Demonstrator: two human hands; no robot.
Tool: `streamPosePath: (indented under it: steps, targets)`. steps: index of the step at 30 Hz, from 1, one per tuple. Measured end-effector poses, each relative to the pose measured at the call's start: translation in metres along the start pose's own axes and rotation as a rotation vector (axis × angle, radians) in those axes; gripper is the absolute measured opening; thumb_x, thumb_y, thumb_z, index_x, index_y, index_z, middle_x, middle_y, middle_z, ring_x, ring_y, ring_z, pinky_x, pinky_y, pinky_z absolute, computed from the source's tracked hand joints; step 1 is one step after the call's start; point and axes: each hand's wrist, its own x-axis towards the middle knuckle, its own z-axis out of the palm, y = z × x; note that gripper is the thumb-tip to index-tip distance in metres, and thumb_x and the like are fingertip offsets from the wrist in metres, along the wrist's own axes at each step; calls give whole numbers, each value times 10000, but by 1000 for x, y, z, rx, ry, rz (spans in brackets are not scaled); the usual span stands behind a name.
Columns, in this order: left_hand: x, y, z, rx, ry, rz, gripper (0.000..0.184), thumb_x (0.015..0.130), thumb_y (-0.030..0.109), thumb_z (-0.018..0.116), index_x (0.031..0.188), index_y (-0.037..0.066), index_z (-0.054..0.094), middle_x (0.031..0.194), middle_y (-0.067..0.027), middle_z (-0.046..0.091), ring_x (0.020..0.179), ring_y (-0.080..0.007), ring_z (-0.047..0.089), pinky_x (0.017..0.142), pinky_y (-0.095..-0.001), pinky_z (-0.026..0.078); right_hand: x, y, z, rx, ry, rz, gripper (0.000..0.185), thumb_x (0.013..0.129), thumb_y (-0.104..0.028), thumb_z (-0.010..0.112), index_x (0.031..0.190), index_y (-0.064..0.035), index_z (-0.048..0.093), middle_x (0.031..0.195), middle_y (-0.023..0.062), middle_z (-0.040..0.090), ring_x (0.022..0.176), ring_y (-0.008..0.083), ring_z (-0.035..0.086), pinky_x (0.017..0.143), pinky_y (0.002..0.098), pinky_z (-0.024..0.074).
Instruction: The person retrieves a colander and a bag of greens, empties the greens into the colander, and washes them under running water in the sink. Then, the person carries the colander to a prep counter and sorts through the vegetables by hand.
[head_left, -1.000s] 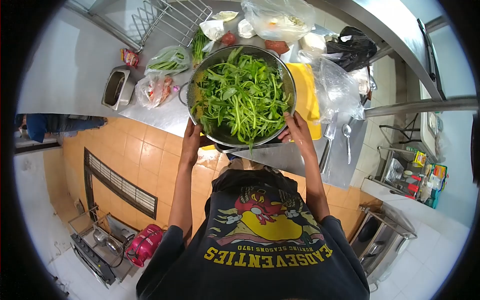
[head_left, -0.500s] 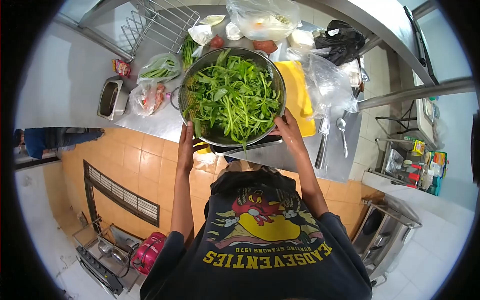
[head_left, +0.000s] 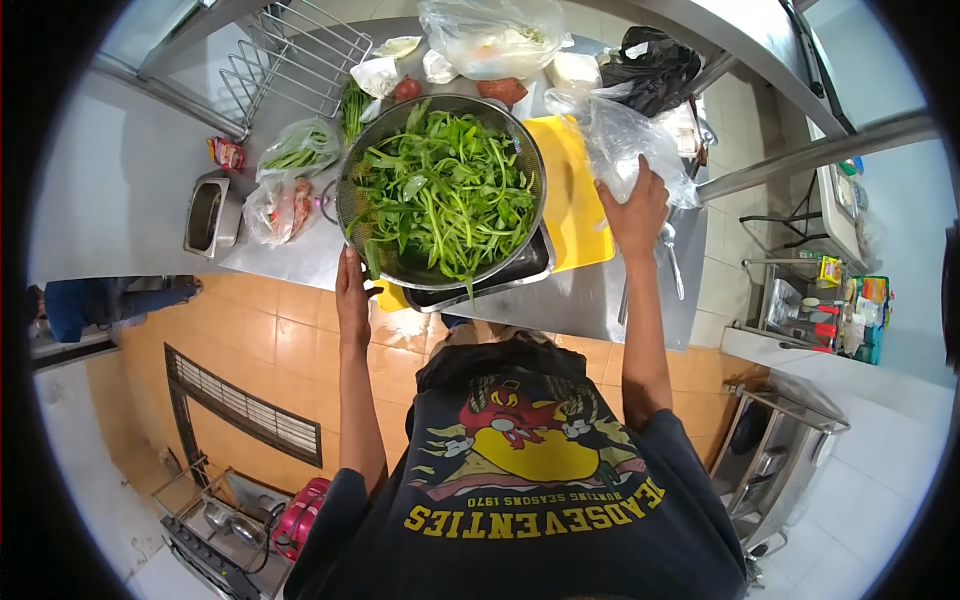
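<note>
A metal mesh colander heaped with green leafy stems sits on a black-topped scale or tray. My left hand is at the colander's near left rim, fingers against the edge and thumb held apart. To the right, my right hand is open with nothing in it, fingers spread over the edge of a clear plastic bag. A yellow cutting board lies partly beneath the colander. My right forearm hides most of the knife; a spoon lies just right of it.
Bagged green vegetables, another filled plastic bag and a metal container stand left. Behind the colander are reddish produce and a black bag. A steel shelf post crosses the right side. Another person's legs show far left.
My right hand has let go of the colander's rim and moved right toward the clear plastic bag. My left hand stays at the rim. The whole view has shifted slightly.
</note>
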Motion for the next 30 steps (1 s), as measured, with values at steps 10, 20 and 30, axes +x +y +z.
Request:
streamPosePath:
  steps: [10, 20, 30]
  targets:
    - [-4, 35, 23, 125, 342, 507, 289, 918, 190, 503, 1177, 62, 500, 906, 9, 454, 777, -86, 395, 661, -240, 339, 54, 26, -21, 1078, -38, 431, 140, 928, -128, 457, 983, -26, 536, 922, 35, 573, 839, 115, 537, 778, 263, 430]
    - [-15, 78, 81, 145, 211, 682, 278, 899, 142, 528, 1158, 43, 519, 957, -35, 495, 820, -103, 431, 711, -249, 374, 63, 34, -57, 1135, -259, 430, 191, 934, -177, 486, 1012, -20, 561, 942, 37, 601, 896, 139, 593, 827, 256, 440]
    - [3, 133, 206, 747, -146, 1120, 573, 791, 329, 658, 1233, 20, 461, 1149, -227, 539, 990, -328, 547, 850, -387, 426, 61, 24, -67, 1224, -408, 448, 189, 941, -203, 479, 997, -37, 551, 908, 23, 610, 839, 103, 578, 775, 260, 468]
